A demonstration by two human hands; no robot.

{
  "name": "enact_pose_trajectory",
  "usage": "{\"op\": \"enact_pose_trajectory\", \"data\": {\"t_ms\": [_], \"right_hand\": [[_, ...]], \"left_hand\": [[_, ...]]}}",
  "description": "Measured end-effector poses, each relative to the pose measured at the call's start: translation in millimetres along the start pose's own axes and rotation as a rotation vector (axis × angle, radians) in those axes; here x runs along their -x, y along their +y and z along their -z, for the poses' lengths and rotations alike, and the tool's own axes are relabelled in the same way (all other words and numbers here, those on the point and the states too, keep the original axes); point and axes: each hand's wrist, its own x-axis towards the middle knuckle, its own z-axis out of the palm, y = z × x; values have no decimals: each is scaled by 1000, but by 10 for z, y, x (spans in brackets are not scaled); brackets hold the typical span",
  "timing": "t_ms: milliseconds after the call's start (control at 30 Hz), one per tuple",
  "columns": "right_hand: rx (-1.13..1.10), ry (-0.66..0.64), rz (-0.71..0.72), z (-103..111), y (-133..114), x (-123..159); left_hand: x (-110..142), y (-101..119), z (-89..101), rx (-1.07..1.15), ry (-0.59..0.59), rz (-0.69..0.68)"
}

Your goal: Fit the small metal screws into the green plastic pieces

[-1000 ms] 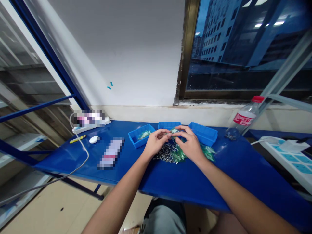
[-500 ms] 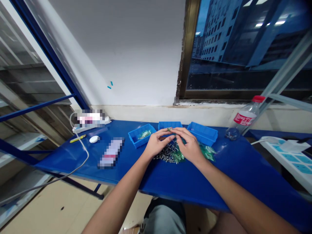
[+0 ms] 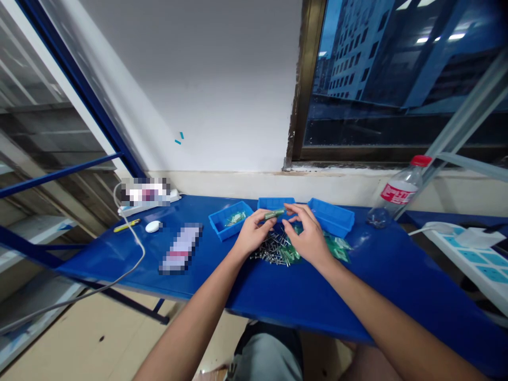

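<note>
On the blue workbench point(image 3: 317, 304), under the window point(image 3: 397, 69): left hand point(image 3: 254, 234) was mostly closed, fingers curled, pinching a small green circuit board point(image 3: 274, 214) between thumb and fingertips. The board was held above the bench, close in front of the middle blue bin point(image 3: 275, 203); it lay roughly sideways, tilted slightly. Right hand point(image 3: 310, 235) was partly open, fingers arched, nothing visible in it. Its fingertips point(image 3: 291, 210) were just beside the right end of the board; contact could not be told from this view.

Both hands were above a loose pile of metal pins point(image 3: 275, 251) mixed with green boards. The left blue bin point(image 3: 229, 222) held a few green parts point(image 3: 236, 218). Contents of the right blue bin point(image 3: 331, 218) could not be seen. More green boards point(image 3: 339, 247) lay on the bench right of the pile, just in front of that bin.

Further left on the bench: a white mouse point(image 3: 153, 226) and a yellow pen point(image 3: 126, 225). Far right: a plastic bottle point(image 3: 399, 193) with a red cap, lying tilted against the wall.
</note>
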Motion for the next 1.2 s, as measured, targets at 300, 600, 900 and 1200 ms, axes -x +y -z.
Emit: {"op": "enact_pose_trajectory", "data": {"t_ms": [300, 600, 900, 1200], "right_hand": [[-225, -18, -262, -63, 196, 5], [-106, 17, -144, -4, 40, -2], [-12, 58, -41, 40, 100, -25], [30, -20, 61, 2, 24, -2]], "left_hand": [[12, 32, -49, 85, 31, 55], [32, 77, -8, -32, 73, 63], [23, 103, -16, -52, 30, -21], [45, 113, -22, 115, -116, 142]]}}
